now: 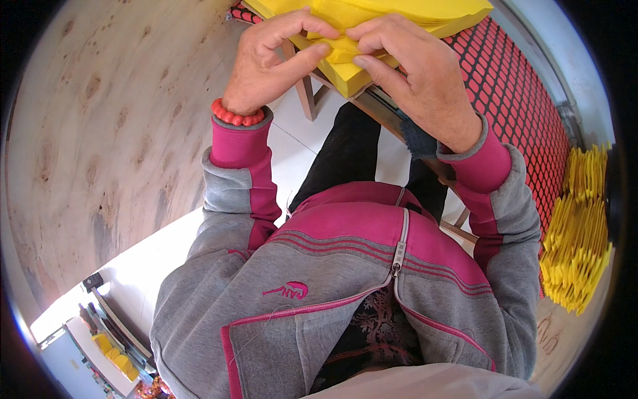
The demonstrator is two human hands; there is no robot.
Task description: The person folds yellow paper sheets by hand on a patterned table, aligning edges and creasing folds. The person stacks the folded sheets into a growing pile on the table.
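Note:
Both hands are raised at the top of the head view, working on a yellow paper sheet (344, 50). With the thumb and index finger, my left hand (262, 63) pinches the sheet from the left; a red bead bracelet (237, 114) circles that wrist. Opposite it, my right hand (422, 73) grips the same sheet between thumb and fingers, its fingertips close to the left ones. Beneath and behind lies a thick stack of yellow paper (442, 14), partly covered by the hands. The paper between the fingertips looks creased or folded.
A table with a red-and-black netted cover (508, 83) runs along the right. Several folded yellow paper pieces (577, 229) are packed in rows at its near end. A large wooden board (109, 139) fills the left. Wooden legs (306, 96) stand beneath the stack.

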